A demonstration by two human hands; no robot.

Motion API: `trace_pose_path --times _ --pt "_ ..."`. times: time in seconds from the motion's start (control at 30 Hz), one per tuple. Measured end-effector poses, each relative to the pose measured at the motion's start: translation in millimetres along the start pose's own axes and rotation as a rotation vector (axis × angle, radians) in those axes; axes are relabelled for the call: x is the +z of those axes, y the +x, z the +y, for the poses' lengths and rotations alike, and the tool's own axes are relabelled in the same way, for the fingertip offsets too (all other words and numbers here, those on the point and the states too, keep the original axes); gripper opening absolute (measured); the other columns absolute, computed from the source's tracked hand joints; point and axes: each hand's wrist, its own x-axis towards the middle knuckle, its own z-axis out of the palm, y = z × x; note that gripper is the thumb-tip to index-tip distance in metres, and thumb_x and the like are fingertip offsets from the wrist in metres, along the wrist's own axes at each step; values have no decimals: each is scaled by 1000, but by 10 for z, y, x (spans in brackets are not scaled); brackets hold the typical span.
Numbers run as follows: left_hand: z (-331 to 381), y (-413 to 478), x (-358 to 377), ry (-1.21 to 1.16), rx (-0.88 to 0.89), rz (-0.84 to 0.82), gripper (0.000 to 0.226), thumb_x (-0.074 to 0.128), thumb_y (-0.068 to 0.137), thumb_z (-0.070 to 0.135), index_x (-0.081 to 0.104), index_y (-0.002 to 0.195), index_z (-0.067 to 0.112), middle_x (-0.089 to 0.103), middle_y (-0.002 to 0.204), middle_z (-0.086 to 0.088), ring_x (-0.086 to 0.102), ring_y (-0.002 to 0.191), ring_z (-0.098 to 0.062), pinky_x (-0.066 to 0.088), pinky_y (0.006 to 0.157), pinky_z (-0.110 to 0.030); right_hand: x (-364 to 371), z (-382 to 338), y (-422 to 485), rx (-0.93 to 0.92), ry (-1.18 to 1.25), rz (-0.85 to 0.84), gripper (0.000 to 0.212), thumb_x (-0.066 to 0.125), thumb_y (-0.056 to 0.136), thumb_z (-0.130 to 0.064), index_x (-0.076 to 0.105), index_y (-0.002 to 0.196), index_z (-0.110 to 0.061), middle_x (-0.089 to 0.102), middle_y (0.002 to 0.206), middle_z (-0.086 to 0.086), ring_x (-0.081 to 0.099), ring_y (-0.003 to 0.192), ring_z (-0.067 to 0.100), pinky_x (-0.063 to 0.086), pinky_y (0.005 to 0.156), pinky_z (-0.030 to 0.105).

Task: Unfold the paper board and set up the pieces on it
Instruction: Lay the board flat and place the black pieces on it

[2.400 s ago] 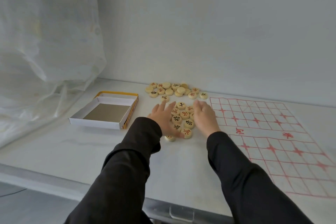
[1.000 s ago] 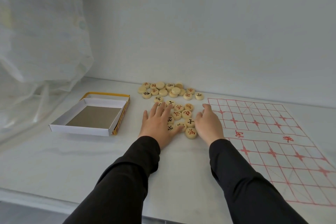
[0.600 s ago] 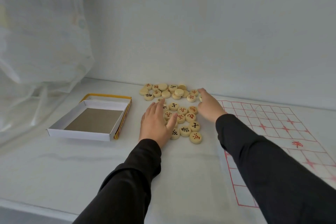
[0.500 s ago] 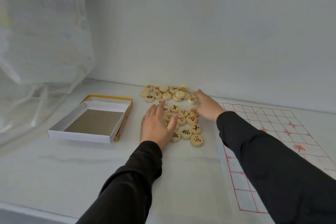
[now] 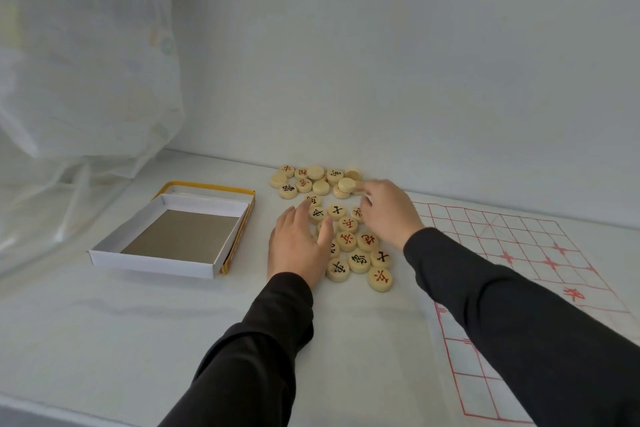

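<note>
Dozens of round pale wooden pieces (image 5: 347, 241), marked in red or black, lie in two clusters on the white desk (image 5: 104, 322). Left hand (image 5: 298, 246) rests flat, fingers spread. Right hand (image 5: 388, 211) curls at the far cluster; grip unclear. Red-gridded paper board (image 5: 512, 253) lies unfolded, running away rightward.

Two hands were in view, the left (image 5: 298, 246) and the right (image 5: 388, 211). One paper board (image 5: 519, 260) lay unfolded. One open box (image 5: 173, 236) sat nested in one yellow-edged lid (image 5: 242, 215). Round pieces lay in two groups: about twelve in the far cluster (image 5: 315, 178) and roughly a dozen showing in the near one (image 5: 360, 258), others hidden under the hands. One curtain (image 5: 79, 55) hung nearby.
</note>
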Motion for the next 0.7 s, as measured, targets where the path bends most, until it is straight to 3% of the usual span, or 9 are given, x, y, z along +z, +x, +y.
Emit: trace_pose_path --times 0.1,0.27,0.43,0.7 --pt "5 12 8 6 -17 8 57 38 94 46 32 143 18 38 146 -2 28 137 -15 26 113 -34 52 -30 290 -41 -88 -35 37 44 92 -8 55 127 -12 56 127 9 50 118 23 43 97 33" --pt "-6 11 19 -9 -35 20 56 39 94 46 34 143 19 39 145 -1 30 136 -14 27 112 -34 181 36 499 -105 -354 -50 24 48 87 -3 62 106 -8 62 101 7 49 104 24 48 81 36" --pt "14 22 13 3 -21 32 54 39 94 44 37 141 18 43 142 0 33 133 -13 28 109 -30 238 108 531 -121 -358 17 23 44 90 -8 65 99 -9 63 90 8 53 96 24 47 73 35" --pt "52 1 -7 10 -23 33 52 38 95 44 37 140 19 46 139 1 36 130 -13 29 106 -30 205 78 581 -220 -399 -57 32 52 90 -16 56 121 -11 56 113 6 46 111 23 46 86 35"
